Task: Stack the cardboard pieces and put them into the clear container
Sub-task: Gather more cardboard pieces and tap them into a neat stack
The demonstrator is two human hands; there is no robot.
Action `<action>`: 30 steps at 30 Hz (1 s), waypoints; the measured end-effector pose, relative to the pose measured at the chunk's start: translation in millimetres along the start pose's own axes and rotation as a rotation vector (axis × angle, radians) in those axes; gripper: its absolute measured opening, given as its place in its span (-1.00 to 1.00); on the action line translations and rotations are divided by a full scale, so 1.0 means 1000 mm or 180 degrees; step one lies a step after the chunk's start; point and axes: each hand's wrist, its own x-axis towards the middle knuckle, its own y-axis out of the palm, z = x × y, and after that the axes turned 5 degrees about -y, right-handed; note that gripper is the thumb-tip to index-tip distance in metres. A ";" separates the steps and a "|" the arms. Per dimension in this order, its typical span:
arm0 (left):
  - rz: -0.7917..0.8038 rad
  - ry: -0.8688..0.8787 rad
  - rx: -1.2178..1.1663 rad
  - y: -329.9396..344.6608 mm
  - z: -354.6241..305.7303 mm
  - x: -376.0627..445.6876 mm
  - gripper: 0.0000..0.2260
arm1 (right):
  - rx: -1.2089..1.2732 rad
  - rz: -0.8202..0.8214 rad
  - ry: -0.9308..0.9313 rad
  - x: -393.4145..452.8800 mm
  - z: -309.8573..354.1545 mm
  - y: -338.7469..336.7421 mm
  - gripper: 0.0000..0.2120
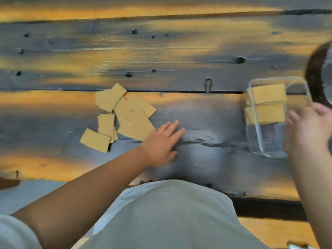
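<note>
Cardboard pieces (124,115) loose on dark wood table (197,108); L hand (161,142) flat, fingers spread, R hand (312,126) gripping clear container (258,141).

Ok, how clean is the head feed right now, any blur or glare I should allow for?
Head view: soft overall, with the right hand smeared by motion at the container; warm orange glare streaks the table; the wide lens bows the plank seams; the loose cardboard and left hand still read clearly enough.
</note>
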 end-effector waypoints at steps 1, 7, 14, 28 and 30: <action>0.0009 -0.0273 -0.0054 0.004 0.028 -0.017 -0.29 | -0.0218 0.0143 -0.0382 -0.017 0.001 0.018 -0.84; -0.0008 -0.1573 -0.0371 0.032 0.142 -0.083 -0.27 | -0.2290 0.2335 -0.0743 -0.111 -0.060 0.146 -0.54; 0.0296 -0.1562 -0.0387 0.068 0.194 -0.123 -0.23 | -0.4465 0.3596 -0.1315 -0.178 -0.159 0.268 0.20; 0.0066 -0.0663 -0.0197 0.090 0.224 -0.140 -0.24 | -0.4106 0.2371 -0.0585 -0.248 -0.179 0.287 -0.22; 0.0091 -0.0620 -0.0165 0.090 0.221 -0.140 -0.22 | -0.4046 0.2327 -0.0397 -0.249 -0.175 0.281 -0.42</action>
